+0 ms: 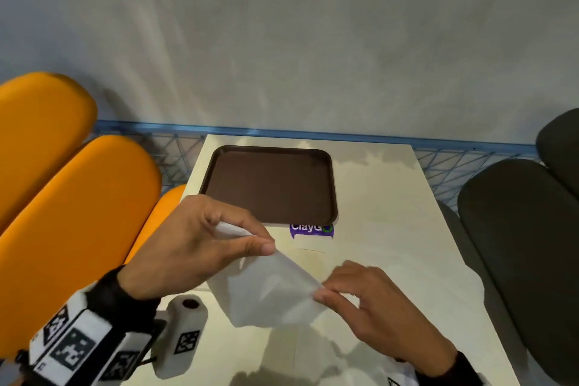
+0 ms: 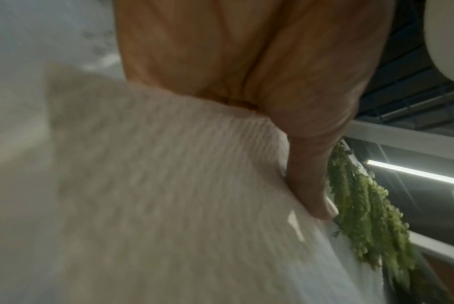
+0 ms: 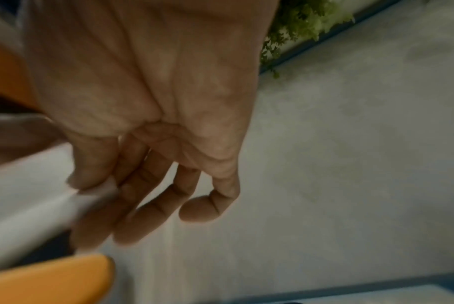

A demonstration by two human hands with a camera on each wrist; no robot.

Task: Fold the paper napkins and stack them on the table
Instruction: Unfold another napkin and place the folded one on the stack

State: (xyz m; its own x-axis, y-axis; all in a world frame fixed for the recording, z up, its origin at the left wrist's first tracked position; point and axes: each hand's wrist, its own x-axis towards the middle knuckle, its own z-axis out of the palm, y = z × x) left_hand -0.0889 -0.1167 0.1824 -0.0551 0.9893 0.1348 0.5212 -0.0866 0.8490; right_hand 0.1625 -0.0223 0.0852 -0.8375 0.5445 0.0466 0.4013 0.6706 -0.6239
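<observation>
A white paper napkin [image 1: 269, 294] hangs spread in the air just above the pale table [image 1: 382, 204], stretched between both hands. My left hand [image 1: 260, 240] pinches its upper corner between thumb and fingers, with a bit of paper showing inside the grip. At the sheet's right corner, my right hand [image 1: 319, 293] pinches it with thumb and forefinger, the other fingers loosely curled. The left wrist view is blurred: the napkin [image 2: 169, 195] fills it and the left hand [image 2: 309, 181] presses its edge. In the right wrist view the right hand [image 3: 96, 189] nips a blurred napkin [image 3: 33, 222] edge.
A brown tray [image 1: 269, 185] lies at the far left of the table, with a purple sticker [image 1: 310, 229] just in front of it. Orange chairs [image 1: 62, 197] stand to the left, dark chairs [image 1: 517, 244] to the right. A grey wall is behind.
</observation>
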